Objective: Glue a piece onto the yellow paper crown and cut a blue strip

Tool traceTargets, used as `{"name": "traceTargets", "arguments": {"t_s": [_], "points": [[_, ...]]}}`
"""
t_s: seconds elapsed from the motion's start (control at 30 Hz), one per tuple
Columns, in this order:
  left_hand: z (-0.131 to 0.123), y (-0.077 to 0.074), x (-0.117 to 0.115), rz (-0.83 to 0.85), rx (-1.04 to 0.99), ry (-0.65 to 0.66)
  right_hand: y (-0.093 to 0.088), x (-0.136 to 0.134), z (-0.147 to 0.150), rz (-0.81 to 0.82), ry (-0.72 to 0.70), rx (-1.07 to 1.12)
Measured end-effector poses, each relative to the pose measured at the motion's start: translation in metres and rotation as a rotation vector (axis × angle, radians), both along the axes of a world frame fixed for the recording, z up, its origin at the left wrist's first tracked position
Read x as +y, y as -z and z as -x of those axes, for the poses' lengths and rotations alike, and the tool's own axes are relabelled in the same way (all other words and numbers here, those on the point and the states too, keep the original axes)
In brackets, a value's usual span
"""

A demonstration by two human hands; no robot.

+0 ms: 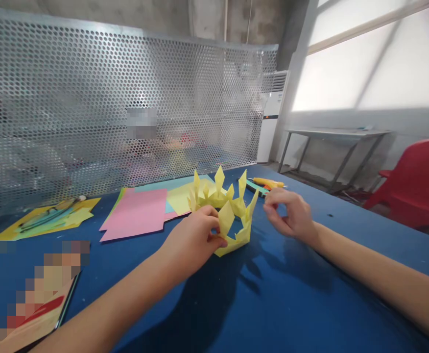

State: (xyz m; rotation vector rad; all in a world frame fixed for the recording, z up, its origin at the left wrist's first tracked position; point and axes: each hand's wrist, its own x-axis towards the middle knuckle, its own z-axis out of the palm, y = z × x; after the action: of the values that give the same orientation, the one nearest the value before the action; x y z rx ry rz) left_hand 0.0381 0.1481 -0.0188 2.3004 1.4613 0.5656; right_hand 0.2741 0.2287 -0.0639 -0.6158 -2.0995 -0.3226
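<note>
Yellow, spiked folded-paper crown [226, 215], frame centre, pinched in left hand [197, 234], seemingly mid-shaping; likely calling next for light touch from right hand [292, 213], half-curled right of centre, closure unclear

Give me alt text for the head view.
A person's left hand holds a spiky yellow paper crown at a blue table; the right hand, curled, hovers apart on the crown's right. Pink paper lies to its left, before a perforated metal screen.

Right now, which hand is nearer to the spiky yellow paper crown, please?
The left hand, touching the crown at its near left; the right hand hovers apart, to its right.
</note>
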Motion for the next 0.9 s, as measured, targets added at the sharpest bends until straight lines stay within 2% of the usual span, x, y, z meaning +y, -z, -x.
{"name": "traceTargets", "arguments": {"t_s": [0.07, 0.13, 0.27, 0.43, 0.53, 0.7, 0.9], "points": [[0.002, 0.001, 0.001, -0.011, 0.018, -0.019, -0.004, -0.011, 0.004, -0.048, -0.125, -0.100], [0.003, 0.001, 0.002, -0.017, 0.029, -0.025, -0.005, -0.018, 0.010, -0.075, -0.180, -0.182], [0.002, 0.002, 0.000, -0.042, 0.026, -0.018, 0.002, -0.021, 0.019, -0.084, -0.190, -0.300], [0.001, 0.001, -0.002, -0.059, -0.025, -0.027, 0.007, -0.021, 0.021, 0.002, -0.134, -0.356], [0.002, -0.001, -0.002, -0.085, -0.069, -0.063, 0.005, -0.020, 0.020, 0.072, -0.072, -0.324], [0.008, -0.001, 0.001, -0.218, -0.129, -0.187, 0.002, -0.013, 0.019, 0.151, 0.054, -0.137], [0.037, -0.007, 0.021, -0.332, -0.066, -0.329, 0.002, -0.012, 0.015, 0.233, 0.151, 0.056]]}}
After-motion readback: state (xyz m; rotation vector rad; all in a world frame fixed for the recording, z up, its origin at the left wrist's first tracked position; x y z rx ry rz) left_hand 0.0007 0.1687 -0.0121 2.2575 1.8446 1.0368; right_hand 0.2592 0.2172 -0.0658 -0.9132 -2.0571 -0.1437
